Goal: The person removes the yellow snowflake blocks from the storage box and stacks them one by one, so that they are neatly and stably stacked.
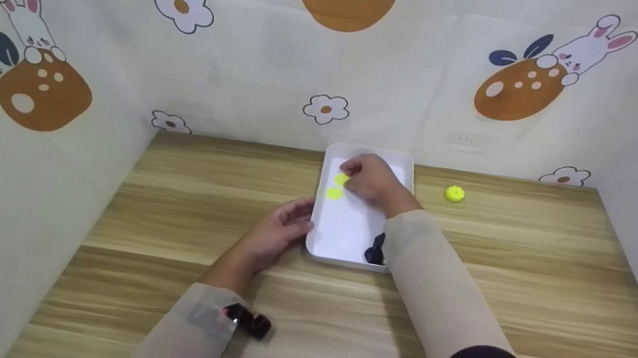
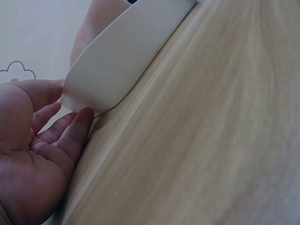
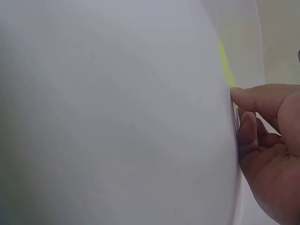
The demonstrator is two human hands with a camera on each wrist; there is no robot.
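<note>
A white rectangular tray (image 1: 341,240) stands on the wooden table, and my left hand (image 1: 275,233) rests against its left wall. In the left wrist view, the thumb and another finger of that hand (image 2: 37,150) touch the outside of the tray wall (image 2: 112,56). My right hand (image 1: 373,178) reaches into the tray's far half. Its fingertips touch or lie right beside a flat yellow disc (image 1: 341,179); a second yellow disc (image 1: 334,193) lies just nearer. The right wrist view has one fingertip of the right hand (image 3: 269,131) at a yellow patch (image 3: 225,63), partly hidden.
A small ribbed yellow piece (image 1: 455,193) lies on the table (image 1: 162,199) right of the tray. A black device (image 1: 375,250) at the right sleeve hangs over the tray's near right corner; another black device (image 1: 251,322) is on the left sleeve. A patterned cloth (image 1: 247,65) hangs behind.
</note>
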